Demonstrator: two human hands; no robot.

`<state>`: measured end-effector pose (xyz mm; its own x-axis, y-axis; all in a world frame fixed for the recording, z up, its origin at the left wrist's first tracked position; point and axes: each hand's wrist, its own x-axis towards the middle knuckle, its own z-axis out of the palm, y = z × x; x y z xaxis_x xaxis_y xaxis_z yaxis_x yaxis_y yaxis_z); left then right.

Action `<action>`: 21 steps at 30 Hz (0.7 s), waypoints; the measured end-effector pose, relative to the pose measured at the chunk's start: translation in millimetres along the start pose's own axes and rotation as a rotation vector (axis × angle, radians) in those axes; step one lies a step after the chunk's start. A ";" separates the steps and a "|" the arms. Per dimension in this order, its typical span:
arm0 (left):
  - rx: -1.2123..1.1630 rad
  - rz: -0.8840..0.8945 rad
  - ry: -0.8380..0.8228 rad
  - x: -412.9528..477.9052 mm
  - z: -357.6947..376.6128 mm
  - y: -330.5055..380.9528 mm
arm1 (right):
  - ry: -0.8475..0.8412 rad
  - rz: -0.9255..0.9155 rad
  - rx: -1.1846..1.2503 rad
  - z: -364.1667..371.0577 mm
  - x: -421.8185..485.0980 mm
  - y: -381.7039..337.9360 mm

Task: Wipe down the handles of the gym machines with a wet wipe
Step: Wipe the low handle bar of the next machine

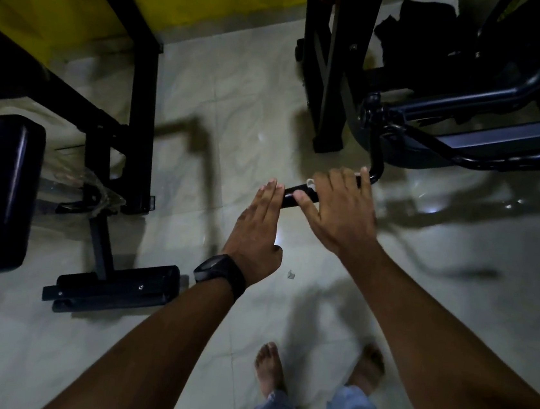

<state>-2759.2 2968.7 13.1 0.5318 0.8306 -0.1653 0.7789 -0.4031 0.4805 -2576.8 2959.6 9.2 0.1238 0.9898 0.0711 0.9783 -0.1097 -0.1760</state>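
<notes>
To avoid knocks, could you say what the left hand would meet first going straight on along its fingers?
Likely only the floor: the left hand points just past the free end of the handle, though depth is unclear.

Head-worn camera looks steeply down, close above the handle (291,199).
</notes>
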 end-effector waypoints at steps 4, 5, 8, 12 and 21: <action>-0.027 -0.002 0.016 -1.4 1.3 1.7 | 0.130 0.006 -0.016 11.6 -17.5 -0.3; -0.033 -0.005 0.023 -0.9 2.0 2.8 | 0.127 -0.001 -0.007 11.1 -13.9 1.0; -0.043 -0.009 0.032 -1.5 3.9 2.9 | 0.179 -0.051 0.003 13.5 -15.3 5.1; -0.049 -0.009 0.038 -0.1 6.1 2.1 | 0.423 -0.180 0.009 20.6 -19.7 3.9; -0.018 0.002 0.036 0.5 4.0 1.2 | 0.515 -0.262 -0.054 40.5 -24.1 8.8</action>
<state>-2756.7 2967.2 10.1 0.5210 0.8431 -0.1330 0.7711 -0.3982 0.4967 -2577.9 2938.5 -33.9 -0.0719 0.8142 0.5761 0.9926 0.1152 -0.0390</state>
